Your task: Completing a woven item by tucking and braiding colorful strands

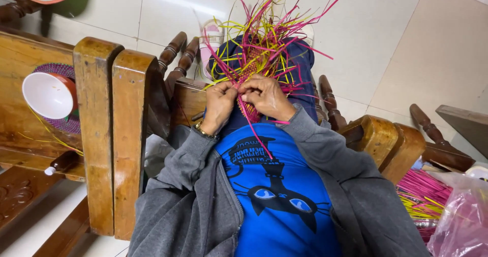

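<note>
left hand (218, 104) fist-curled, pinching woven strips (259, 53) | right hand (265, 97) knuckles up, fingers pinching pink strip (256, 132)

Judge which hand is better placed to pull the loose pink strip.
Probably the right hand: the pink strip trails out from under its fingers, while the left hand grips the woven piece beside it.

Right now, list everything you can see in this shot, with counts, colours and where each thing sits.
Half-woven piece of pink and yellow strips: one, on the lap, loose ends fanning outward.
White bowl with red outside: one, left, on a purple woven mat.
Wooden chair armrests: brown, either side.
Bundle of pink and yellow strips: one, lower right.
Pink plastic bag: one, bottom right.
Left hand: gold bracelet, pinching the weave.
Right hand: gripping the weave.
</note>
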